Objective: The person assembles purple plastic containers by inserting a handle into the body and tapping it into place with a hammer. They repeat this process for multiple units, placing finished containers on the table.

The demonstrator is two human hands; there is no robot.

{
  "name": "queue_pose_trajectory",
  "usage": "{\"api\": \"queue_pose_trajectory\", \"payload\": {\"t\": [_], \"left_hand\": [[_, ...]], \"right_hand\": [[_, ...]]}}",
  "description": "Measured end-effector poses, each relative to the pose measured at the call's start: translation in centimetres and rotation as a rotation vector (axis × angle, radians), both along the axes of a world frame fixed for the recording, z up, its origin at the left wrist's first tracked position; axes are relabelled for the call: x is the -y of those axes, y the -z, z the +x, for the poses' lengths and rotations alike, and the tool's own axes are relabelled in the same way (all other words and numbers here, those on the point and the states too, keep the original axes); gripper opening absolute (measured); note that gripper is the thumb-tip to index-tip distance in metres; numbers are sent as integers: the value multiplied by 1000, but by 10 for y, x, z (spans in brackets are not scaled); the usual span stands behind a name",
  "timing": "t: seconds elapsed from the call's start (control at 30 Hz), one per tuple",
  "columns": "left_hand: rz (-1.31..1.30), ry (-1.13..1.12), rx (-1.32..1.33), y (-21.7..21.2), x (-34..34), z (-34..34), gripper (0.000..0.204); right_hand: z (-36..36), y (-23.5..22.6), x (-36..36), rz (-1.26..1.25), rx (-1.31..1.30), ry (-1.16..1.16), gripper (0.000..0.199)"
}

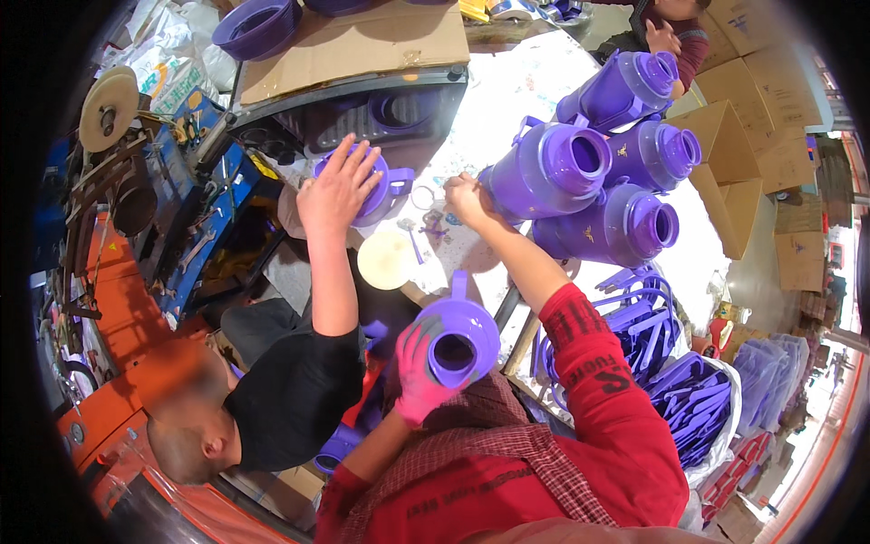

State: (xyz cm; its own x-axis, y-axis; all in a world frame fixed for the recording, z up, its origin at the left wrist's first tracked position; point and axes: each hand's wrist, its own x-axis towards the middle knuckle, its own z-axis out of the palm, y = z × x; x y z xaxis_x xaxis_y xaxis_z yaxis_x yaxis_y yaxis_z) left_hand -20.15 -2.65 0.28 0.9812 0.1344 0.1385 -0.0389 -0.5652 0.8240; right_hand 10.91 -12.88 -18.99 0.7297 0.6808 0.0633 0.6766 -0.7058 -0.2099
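My left hand (424, 367), in a pink and grey glove, grips the side of a purple thermos jug body (480, 326) close to my lap. Its round dark mouth faces up and its handle loop points away from me. Across the white table reaches my bare right hand (467, 199), fingers closed; whatever they hold is hidden. Beside it stands a larger purple jug (555, 168) with several more behind and to its right. A thin ring (423, 197) and small loose purple parts (437, 225) lie to the left of that hand.
At the left, a co-worker in black rests a hand (335, 186) on a purple handled piece (372, 195). A cream disc (386, 260) lies nearby. Behind is an oven-like box (381, 109) topped with cardboard. Purple handles (693, 399) fill a sack at right, near cartons (725, 172).
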Motion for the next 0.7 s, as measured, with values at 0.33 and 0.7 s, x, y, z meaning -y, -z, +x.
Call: {"api": "queue_pose_trajectory", "payload": {"t": [0.33, 0.7], "left_hand": [[-48, 0, 129, -13, 35, 54, 86], [263, 100, 390, -70, 67, 77, 72]], "right_hand": [[-121, -287, 111, 831, -747, 190, 56], [-209, -323, 119, 352, -32, -19, 20]]}}
